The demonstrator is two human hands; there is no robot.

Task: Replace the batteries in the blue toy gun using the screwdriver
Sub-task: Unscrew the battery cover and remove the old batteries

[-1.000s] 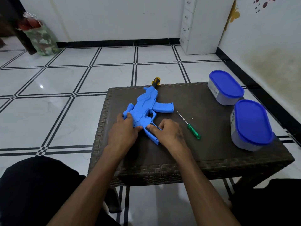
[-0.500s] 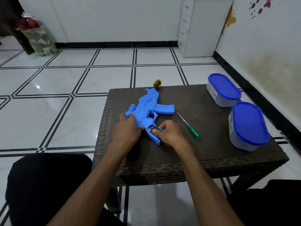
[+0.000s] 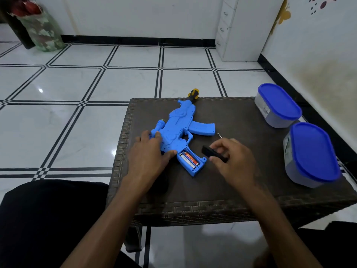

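Two hands mid-table, left grip (image 3: 150,151) flat, released, on toy gun (image 3: 179,124), right grip (image 3: 231,161) pinching battery cover (image 3: 212,153).

Your right hand (image 3: 234,161) hides most of the screwdriver (image 3: 218,134); only its thin metal tip shows just beyond your fingers. Your left hand (image 3: 149,153) covers the gun's (image 3: 179,124) rear end. The battery (image 3: 190,158) labels in the gun's grip are too small to read. The cabinet (image 3: 249,28) beyond the gun is cut off at the top edge.
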